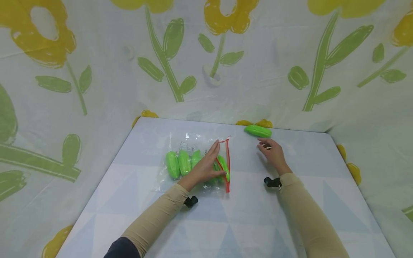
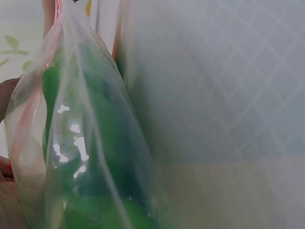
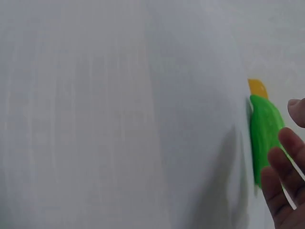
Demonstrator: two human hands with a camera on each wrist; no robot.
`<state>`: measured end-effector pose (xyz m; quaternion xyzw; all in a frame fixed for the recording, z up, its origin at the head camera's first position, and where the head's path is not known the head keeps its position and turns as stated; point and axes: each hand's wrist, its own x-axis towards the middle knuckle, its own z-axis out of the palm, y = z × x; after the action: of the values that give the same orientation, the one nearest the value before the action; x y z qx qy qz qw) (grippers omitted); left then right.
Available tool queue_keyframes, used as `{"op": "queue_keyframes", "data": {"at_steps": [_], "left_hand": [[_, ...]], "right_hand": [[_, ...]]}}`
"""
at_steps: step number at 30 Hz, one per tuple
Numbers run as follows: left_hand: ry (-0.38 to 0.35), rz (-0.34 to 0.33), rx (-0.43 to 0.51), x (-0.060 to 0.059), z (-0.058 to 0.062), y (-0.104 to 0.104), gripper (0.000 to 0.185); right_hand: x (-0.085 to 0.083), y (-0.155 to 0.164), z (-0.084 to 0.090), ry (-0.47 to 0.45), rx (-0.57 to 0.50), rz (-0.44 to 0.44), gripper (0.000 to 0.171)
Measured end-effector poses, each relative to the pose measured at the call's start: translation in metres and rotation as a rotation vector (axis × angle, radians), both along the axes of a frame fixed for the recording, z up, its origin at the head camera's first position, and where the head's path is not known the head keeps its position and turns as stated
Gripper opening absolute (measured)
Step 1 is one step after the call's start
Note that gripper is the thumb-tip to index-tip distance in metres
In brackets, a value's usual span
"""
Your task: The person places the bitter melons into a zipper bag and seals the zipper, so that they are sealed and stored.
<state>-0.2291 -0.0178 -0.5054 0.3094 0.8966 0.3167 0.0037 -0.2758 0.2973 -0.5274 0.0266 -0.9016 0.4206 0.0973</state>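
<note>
A clear zip bag (image 1: pixel 162 182) with a red-edged mouth (image 1: pixel 228 157) lies on the table, holding several bright green, elongated toy-like pieces, such as this green piece (image 1: pixel 172 165). Across the bag near its mouth rests my left hand (image 1: pixel 204 167), fingers straight and thumb spread apart. In the left wrist view the clear plastic (image 2: pixel 95 129) covers green shapes, and only parts of the fingers show at the left edge. One more green piece (image 1: pixel 258 131) with a pointed end lies by the far table edge. My right hand (image 1: pixel 272 152) hovers just short of it, fingers loosely bent and holding nothing.
The table (image 1: pixel 251 222) has a pale geometric pattern. Behind it and at both sides hangs a white curtain (image 1: pixel 258 89) printed with yellow flowers and green leaves. A black wrist camera (image 1: pixel 191 201) sits under the left forearm, another black camera (image 1: pixel 272 182) at the right wrist.
</note>
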Motion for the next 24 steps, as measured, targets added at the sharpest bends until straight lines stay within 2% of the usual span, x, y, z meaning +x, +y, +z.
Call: {"op": "queue_keyframes", "data": {"at_steps": [7,24], "left_hand": [[0.004,-0.001,0.001,0.0,0.0,0.0,0.112],[0.004,0.006,-0.001,0.001,0.0,0.0,0.112]], "right_hand": [[-0.005,0.013,-0.003,0.018,0.037,-0.029,0.037],[-0.023,0.025,0.008,-0.009,0.106,-0.063,0.039]]}}
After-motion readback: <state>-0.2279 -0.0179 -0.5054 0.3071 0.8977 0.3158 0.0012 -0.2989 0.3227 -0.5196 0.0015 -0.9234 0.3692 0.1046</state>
